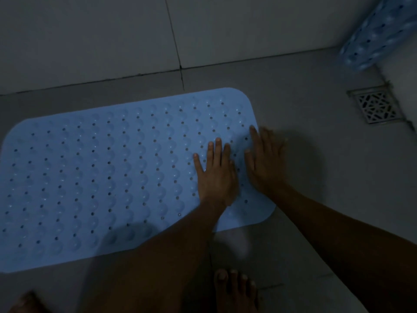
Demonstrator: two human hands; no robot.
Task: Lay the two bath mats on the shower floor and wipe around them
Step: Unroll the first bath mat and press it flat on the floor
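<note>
A light blue bath mat [112, 177] lies flat on the grey shower floor [316, 177]. A second mat [379, 32] hangs far right, above the drain grate [375, 107]. Left hand [216, 175] and right hand [266, 163] press flat, fingers straight, on the mat's right end.

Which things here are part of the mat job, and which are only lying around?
Part of the job:
- flat blue mat, both hands flat on it: left hand, right hand
- second blue mat, not yet laid, at the corner
- floor tiles

Only there:
- floor drain
- wall tiles
</note>
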